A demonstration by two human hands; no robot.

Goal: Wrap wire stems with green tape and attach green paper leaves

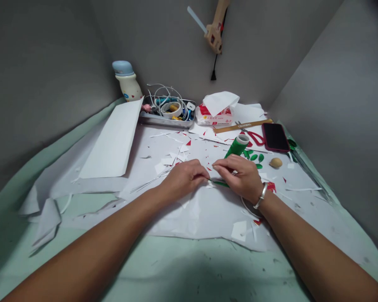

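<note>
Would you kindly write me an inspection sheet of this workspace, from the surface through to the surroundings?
Surface: white paper over a pale green cloth.
Job's things: thin green strip between the hands; green spool behind the right hand.
Clutter: paper scraps, red-handled scissors, phone.
Left hand: fingertips pinching the strip.
Right hand: over the strip; grip unclear.
Cables: black cord hanging below the glue gun; white cord looped at the metal tray.
Surroundings: grey walls behind and on both sides; other people, nothing seen.
</note>
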